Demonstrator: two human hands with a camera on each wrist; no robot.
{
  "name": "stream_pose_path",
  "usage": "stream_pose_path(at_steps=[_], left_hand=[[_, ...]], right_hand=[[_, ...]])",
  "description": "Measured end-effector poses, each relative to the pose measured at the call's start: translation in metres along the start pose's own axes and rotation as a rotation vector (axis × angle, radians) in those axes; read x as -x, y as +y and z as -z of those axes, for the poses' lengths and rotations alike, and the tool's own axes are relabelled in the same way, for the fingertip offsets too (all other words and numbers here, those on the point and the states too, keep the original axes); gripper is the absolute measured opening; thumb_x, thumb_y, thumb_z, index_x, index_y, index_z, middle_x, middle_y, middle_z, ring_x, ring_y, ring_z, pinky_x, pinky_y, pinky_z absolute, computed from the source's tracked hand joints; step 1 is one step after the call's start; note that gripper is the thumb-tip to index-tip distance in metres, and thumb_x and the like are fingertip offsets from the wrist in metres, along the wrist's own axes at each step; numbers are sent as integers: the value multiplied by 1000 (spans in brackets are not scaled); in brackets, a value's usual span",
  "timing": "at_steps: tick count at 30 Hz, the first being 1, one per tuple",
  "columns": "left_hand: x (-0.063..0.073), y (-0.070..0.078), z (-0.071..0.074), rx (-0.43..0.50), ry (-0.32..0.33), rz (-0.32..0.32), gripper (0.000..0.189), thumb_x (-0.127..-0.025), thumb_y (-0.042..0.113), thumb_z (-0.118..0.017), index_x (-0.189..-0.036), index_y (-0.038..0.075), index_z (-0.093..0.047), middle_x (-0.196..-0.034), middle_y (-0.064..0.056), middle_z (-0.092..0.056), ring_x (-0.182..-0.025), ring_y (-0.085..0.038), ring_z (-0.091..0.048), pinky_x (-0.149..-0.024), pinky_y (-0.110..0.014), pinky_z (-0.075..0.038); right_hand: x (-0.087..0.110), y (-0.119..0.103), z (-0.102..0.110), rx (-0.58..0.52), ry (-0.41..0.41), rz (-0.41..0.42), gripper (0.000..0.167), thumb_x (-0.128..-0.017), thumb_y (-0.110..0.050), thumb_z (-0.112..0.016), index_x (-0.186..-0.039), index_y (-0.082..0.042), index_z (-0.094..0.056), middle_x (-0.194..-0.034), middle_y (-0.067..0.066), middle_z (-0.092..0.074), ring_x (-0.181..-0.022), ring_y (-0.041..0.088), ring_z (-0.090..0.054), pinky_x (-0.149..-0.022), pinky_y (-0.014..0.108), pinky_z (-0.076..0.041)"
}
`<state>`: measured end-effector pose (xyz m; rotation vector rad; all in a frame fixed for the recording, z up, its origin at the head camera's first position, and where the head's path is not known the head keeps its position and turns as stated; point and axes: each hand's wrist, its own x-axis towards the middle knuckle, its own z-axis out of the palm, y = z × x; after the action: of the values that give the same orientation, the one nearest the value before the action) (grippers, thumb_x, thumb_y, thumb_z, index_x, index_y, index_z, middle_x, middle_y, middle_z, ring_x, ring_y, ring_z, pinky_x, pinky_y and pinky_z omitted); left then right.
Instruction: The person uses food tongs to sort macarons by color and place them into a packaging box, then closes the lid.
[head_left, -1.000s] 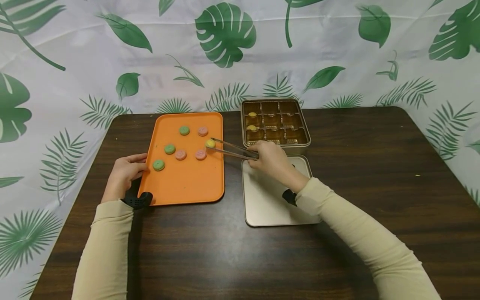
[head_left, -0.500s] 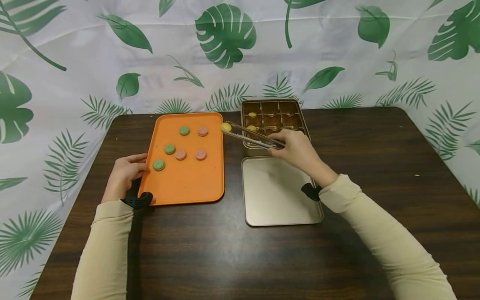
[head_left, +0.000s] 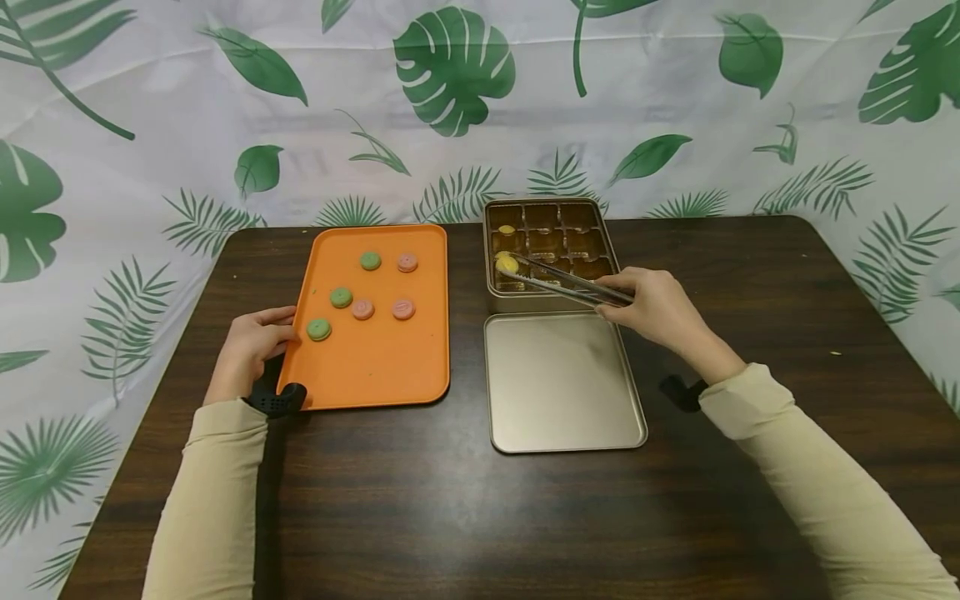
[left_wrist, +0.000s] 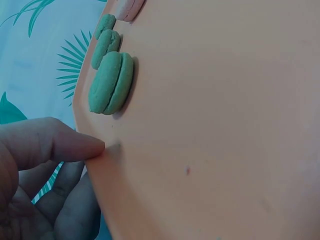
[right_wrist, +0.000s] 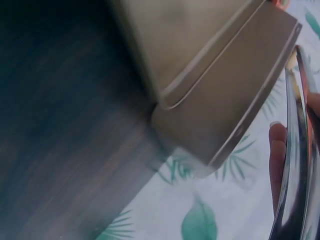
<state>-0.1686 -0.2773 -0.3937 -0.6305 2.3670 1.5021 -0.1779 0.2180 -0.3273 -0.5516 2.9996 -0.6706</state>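
Note:
My right hand (head_left: 660, 307) grips metal tongs (head_left: 558, 290), which reach left over a tin box (head_left: 536, 303) with a brown divided insert. Between the tips is a yellow macaron (head_left: 507, 263), over the left column of compartments. Another yellow macaron (head_left: 507, 230) sits in the back left compartment. My left hand (head_left: 251, 346) holds the left edge of an orange tray (head_left: 375, 367); in the left wrist view the thumb (left_wrist: 80, 146) lies on the rim and the fingers are below. The tray bears three green macarons (head_left: 318, 329) and three pink macarons (head_left: 403, 309).
A flat metal lid (head_left: 562, 383) lies on the dark wooden table (head_left: 390, 500), directly in front of the tin box. Behind the table hangs a white cloth (head_left: 337, 67) with green leaf prints.
The tongs have lifted the yellow macaron off the tray and carried it right, over the tin box. My left hand and the tray have stayed in place.

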Motion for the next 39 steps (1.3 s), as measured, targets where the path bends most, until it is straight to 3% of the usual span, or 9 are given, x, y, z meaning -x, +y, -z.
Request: stream_pose_path(at_steps=[8, 16, 19, 24, 30, 36, 39], left_hand=[[1, 0, 0, 0, 2, 4, 58, -93, 6, -53, -148, 8, -35, -147, -21, -42, -80, 9, -53, -68, -6, -51], [0, 0, 0, -5, -3, 16, 58, -94, 7, -53, -149, 9, -33, -149, -18, -41, -113, -15, -57, -70, -7, -53], [0, 0, 0, 13, -9, 29, 58, -95, 7, -53, -149, 10, -32, -150, -16, -40, -118, -16, -55, -70, -7, -53], [1, 0, 2, 34, -19, 32, 59, -94, 7, -54, -149, 11, -32, -150, -15, -38, -101, -2, -58, -69, -6, -52], [0, -1, 2, 42, -26, 44, 60, -95, 8, -53, -150, 12, -31, -151, -14, -37, -112, -7, -56, -69, -6, -51], [-2, 2, -4, 56, -35, 26, 59, -95, 9, -53, -150, 11, -31, -151, -16, -37, -92, 4, -56, -70, -6, -51], [-2, 5, -7, 61, -43, 14, 59, -94, 8, -53, -150, 10, -31, -151, -16, -37, -91, 5, -54, -71, -6, -51]], right_hand=[[5, 9, 2, 1, -14, 18, 38, -85, -15, -70, -120, 1, -65, -111, 25, -66, -62, 17, -55, -60, 32, -41], [3, 10, 2, -23, -57, -30, 40, -87, -17, -69, -123, 0, -64, -116, 25, -65, -58, 17, -51, -59, 30, -39], [2, 10, 2, -33, -68, -51, 42, -87, -18, -68, -124, 0, -63, -117, 25, -64, -58, 17, -51, -59, 31, -40], [1, 10, 1, -46, -58, -62, 44, -87, -19, -68, -126, -1, -61, -117, 25, -63, -62, 19, -52, -60, 31, -39], [0, 8, -4, -76, -18, -51, 43, -87, -20, -68, -126, -1, -62, -109, 21, -64, -72, 24, -52, -61, 32, -39], [-3, -1, -9, -97, -19, -26, 43, -87, -19, -68, -126, -3, -62, -114, 20, -64, -92, 31, -60, -73, 41, -48], [-5, -7, -11, -106, -37, -17, 44, -87, -17, -69, -127, -2, -61, -118, 20, -64, -100, 34, -60, -79, 46, -51]])
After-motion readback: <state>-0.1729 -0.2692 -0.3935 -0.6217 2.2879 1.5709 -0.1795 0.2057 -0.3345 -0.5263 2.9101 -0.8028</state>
